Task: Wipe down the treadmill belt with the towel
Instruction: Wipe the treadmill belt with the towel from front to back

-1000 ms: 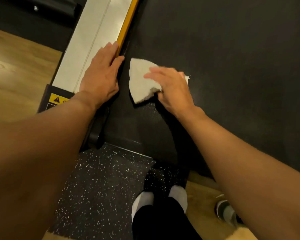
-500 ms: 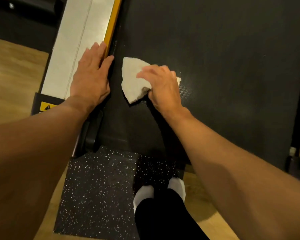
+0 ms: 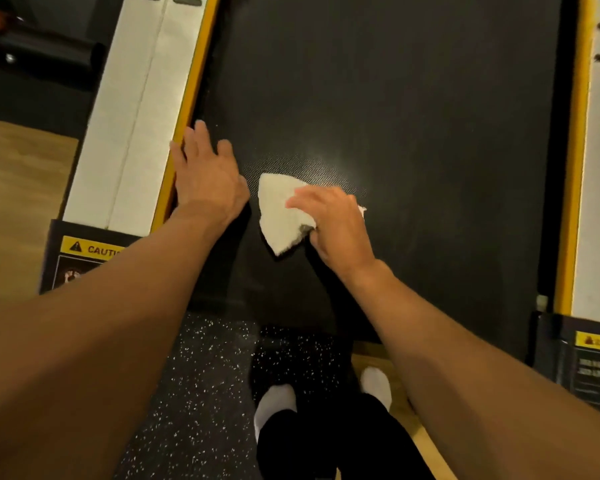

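The left hand [image 3: 205, 174] lies flat and open at the yellow-edged side rail [image 3: 184, 109]. At its three o'clock, the right hand [image 3: 333, 223] presses the folded white terry towel [image 3: 278, 213] onto the black textured treadmill belt [image 3: 413, 116]. Wiping seems underway; next, likely strokes toward twelve o'clock and the unwiped right side.

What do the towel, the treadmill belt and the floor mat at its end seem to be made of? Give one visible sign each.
Towel: white terry cloth, probably cotton; fuzzy nap.
Treadmill belt: black rubbery sheet, matte; fine dimpled weave under the glare.
Floor mat: likely recycled rubber; black with white flecks.
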Motion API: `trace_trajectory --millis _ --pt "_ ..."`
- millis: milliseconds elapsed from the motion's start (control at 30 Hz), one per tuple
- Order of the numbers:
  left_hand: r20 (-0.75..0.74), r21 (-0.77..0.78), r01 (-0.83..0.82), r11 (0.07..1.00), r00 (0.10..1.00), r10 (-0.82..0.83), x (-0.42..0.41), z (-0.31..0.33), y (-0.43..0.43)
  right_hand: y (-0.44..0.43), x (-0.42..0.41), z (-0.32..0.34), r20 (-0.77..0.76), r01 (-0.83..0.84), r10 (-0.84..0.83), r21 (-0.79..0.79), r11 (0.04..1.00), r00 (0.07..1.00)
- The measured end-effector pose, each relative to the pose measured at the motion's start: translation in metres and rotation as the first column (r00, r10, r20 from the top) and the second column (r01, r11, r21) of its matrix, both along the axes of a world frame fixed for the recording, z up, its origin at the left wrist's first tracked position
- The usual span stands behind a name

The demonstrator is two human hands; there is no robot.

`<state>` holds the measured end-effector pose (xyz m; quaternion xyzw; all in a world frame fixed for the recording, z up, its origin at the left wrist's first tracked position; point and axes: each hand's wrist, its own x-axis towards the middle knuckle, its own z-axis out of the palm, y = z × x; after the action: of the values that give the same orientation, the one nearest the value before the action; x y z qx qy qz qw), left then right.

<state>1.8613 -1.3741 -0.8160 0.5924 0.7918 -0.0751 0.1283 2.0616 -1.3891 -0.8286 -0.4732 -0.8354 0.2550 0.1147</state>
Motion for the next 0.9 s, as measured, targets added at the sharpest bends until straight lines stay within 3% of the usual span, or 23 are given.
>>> trace_trajectory --millis 133,200,333,400,467,567,633,733,833,900 --pt "0.05 0.059 0.165 0.985 0.985 -0.168 0.035 -0.003 -0.003 -0.085 0.04 0.0 -0.112 -0.242 0.23 -0.109 0.964 0.967" --pt "0.105 0.049 0.17 0.984 0.979 -0.175 0.059 -0.008 -0.006 -0.085 0.057 0.007 -0.147 -0.273 0.253 -0.137 0.952 0.956" --pt "0.108 0.006 0.053 0.999 0.993 -0.053 0.083 -0.014 -0.005 0.003 0.066 0.015 -0.12 0.071 -0.067 0.03 0.997 0.991" --pt "0.109 -0.014 0.051 0.999 0.993 -0.049 0.083 -0.014 -0.002 0.038 0.064 0.017 0.008 0.183 -0.183 0.032 0.983 0.983" --pt "0.091 -0.04 0.074 0.996 0.993 -0.07 0.081 -0.013 0.002 0.041 0.066 0.009 0.056 0.127 -0.128 0.028 0.992 0.99" --pt "0.086 -0.129 0.116 0.985 0.991 -0.106 0.08 -0.007 0.009 -0.001 0.086 0.0 -0.021 -0.084 0.084 0.033 0.996 0.996" --pt "0.098 -0.201 0.13 0.971 0.989 -0.112 0.083 -0.002 0.016 -0.017 0.102 0.002 -0.08 -0.134 0.131 -0.034 0.99 0.988" --pt "0.103 -0.296 0.087 0.951 0.993 -0.058 0.087 0.002 0.026 0.028 0.114 0.005 -0.127 0.017 -0.016 0.003 1.0 0.992" --pt "0.12 -0.337 0.024 0.941 0.993 0.017 0.093 0.002 0.033 0.091 0.115 0.005 0.004 0.186 -0.187 0.092 0.978 0.982" --pt "0.132 -0.379 -0.01 0.925 0.989 0.065 0.097 0.007 0.042 0.093 0.114 0.005 0.039 0.207 -0.211 0.085 0.975 0.977"
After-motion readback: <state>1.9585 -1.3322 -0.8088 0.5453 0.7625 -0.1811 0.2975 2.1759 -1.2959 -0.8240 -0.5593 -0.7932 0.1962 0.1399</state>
